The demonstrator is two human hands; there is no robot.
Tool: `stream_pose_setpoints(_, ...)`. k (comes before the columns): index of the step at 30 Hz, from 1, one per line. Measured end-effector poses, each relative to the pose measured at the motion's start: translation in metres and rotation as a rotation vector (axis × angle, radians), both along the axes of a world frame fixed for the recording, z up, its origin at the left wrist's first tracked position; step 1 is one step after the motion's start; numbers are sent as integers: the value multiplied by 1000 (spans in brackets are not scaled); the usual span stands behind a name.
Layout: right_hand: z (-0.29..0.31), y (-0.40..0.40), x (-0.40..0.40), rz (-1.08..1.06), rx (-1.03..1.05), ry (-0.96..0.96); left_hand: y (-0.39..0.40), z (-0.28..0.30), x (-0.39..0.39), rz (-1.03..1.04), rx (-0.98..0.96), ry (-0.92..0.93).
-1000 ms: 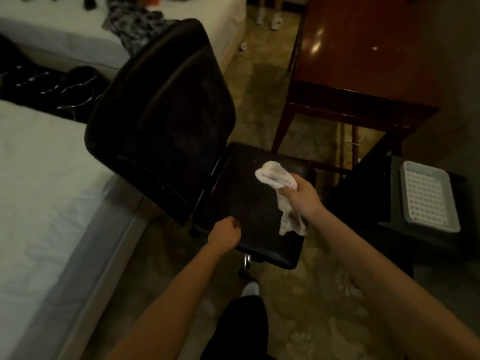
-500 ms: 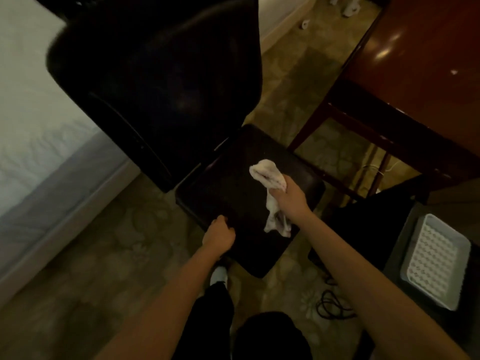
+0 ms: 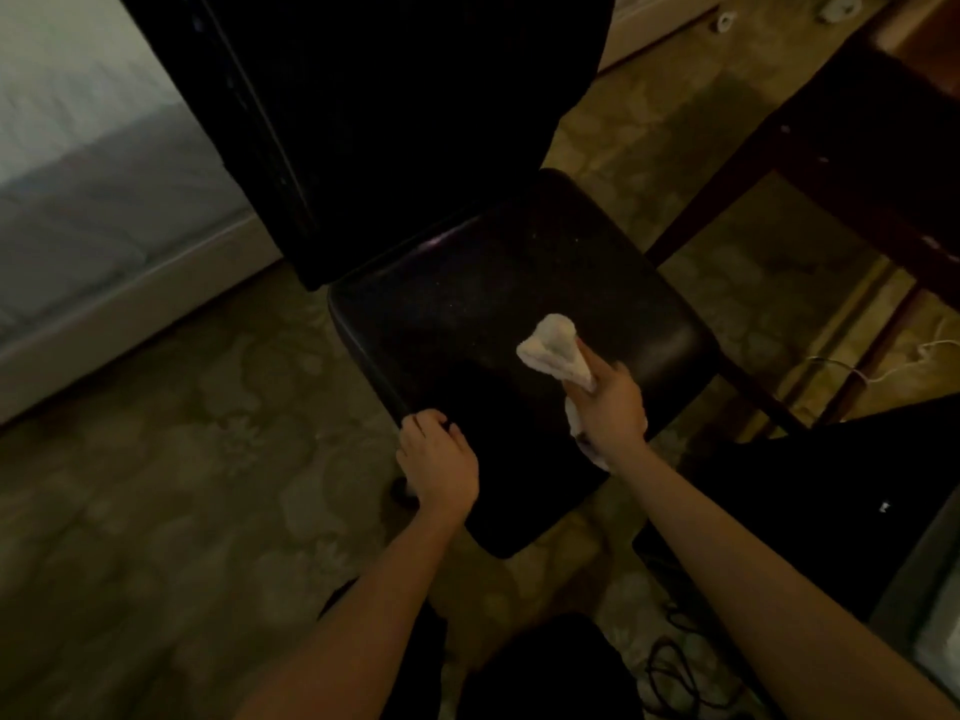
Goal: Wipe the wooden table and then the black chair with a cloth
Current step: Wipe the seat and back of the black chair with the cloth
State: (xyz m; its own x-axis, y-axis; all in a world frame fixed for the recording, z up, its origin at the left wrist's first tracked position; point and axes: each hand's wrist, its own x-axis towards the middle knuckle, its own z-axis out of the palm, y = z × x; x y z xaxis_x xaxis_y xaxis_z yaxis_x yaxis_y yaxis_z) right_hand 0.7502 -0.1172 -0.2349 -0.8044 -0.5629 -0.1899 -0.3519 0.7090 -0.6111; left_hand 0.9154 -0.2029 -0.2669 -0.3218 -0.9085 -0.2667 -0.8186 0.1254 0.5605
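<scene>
Right hand (image 3: 610, 407) grips the cloth (image 3: 553, 348) on the black chair (image 3: 467, 324) seat; left hand (image 3: 439, 465) clasps its edge

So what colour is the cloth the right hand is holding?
White or off-white, bunched in the right hand; the cloth shows clearly in the head view.

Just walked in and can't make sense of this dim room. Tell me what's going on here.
A person is wiping the black chair. The right hand grips a white cloth bunched against the seat, near its right side. The left hand holds the seat's front-left edge, apparently to steady the chair. The wooden table stands to the right, untouched at this moment.
</scene>
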Motion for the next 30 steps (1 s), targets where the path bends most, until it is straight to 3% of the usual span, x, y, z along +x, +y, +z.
stream_pose_setpoints(8, -120, 9, 23, 311, -145, 537, 2, -116, -9, 141, -346, 372)
stream_pose_setpoints(11, -138, 1, 21, 270, -106, 676, 5, -130, -8, 136, -457, 531)
stream_pose_setpoints(17, -135, -3, 22, 274, 3, 700, 14, -143, -10, 65, -642, 641)
stream_pose_setpoints(23, -142, 55, 86, 318, -80, 767, 22, -138, -9, 131, -569, 822)
stream_pose_setpoints(27, -144, 71, 84, 372, -227, 637, 28, -140, -9, 35, -554, 904)
stream_pose_setpoints(30, -131, 29, 35, 255, -28, 646, 32, -139, -14, -71, -561, 855)
